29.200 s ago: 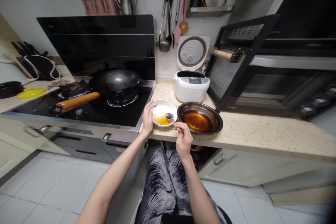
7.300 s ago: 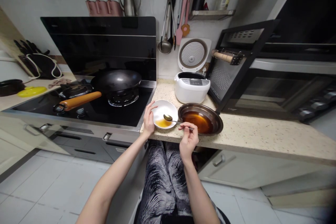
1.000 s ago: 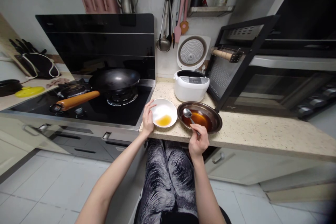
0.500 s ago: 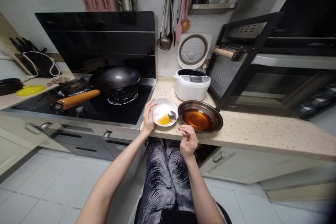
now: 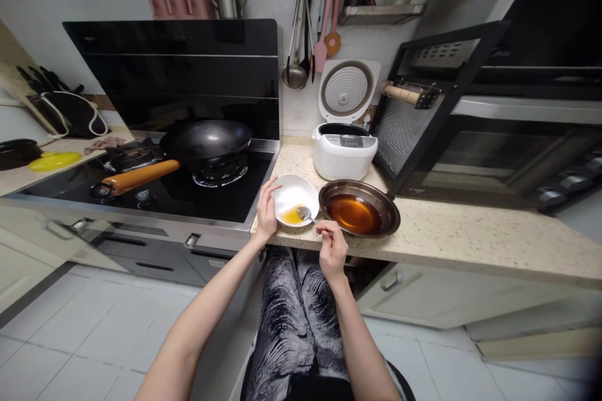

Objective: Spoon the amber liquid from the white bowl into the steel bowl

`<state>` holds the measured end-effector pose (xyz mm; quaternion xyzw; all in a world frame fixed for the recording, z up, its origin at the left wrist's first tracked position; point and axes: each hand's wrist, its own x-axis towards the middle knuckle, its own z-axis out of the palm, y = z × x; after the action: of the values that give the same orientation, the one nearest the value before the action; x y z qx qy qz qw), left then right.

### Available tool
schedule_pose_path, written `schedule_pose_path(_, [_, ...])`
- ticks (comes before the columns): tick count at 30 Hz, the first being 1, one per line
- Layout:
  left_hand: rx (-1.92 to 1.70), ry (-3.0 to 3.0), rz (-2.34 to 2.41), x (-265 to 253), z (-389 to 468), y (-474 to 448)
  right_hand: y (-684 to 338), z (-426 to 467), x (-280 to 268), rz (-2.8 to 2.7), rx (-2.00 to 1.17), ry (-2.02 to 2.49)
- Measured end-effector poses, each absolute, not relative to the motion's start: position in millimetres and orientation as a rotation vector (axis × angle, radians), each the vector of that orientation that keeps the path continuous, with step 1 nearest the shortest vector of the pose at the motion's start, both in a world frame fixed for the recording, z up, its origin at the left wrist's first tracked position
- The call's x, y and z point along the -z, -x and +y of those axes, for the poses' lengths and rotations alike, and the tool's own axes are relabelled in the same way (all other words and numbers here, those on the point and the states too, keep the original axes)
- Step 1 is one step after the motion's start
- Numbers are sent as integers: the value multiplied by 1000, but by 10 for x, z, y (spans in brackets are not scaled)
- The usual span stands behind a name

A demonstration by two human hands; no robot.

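Note:
A white bowl (image 5: 297, 187) stands on the counter near its front edge, with yellow-orange liquid (image 5: 290, 215) pooled at its near side. My left hand (image 5: 268, 210) grips the bowl's left rim, fingers over the edge. Between the fingers of my right hand (image 5: 333, 247) is the handle of a metal spoon (image 5: 305, 213), whose head dips into the liquid at the bowl's right. Just right of the bowl sits a dark metal basin (image 5: 392, 216) holding clear amber-brown liquid (image 5: 355, 213).
Behind the basin stands a white rice cooker (image 5: 345, 153) with its lid raised. A black wok (image 5: 207, 141) with a wooden handle (image 5: 141, 178) rests on the stove at left. A black rack (image 5: 399, 131) and an oven (image 5: 498, 163) occupy the right. Utensils (image 5: 301, 31) hang on the wall.
My right hand has shifted slightly left, and the spoon's head has moved left and down into the yellow-orange liquid. My left hand and the bowl stay in place.

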<state>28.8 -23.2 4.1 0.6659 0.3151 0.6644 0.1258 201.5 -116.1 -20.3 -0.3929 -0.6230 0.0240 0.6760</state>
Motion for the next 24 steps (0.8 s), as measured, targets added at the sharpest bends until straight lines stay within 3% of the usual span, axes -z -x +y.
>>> schedule_pose_path(14, [-1937,-1943,924,-46,-240,-298,-1831,-1143,200,-1140,-414,812])
schedule_pose_path(24, [-1936,-1933,917,-48,-240,-298,-1771,-1179,155,-1093,-377,805])
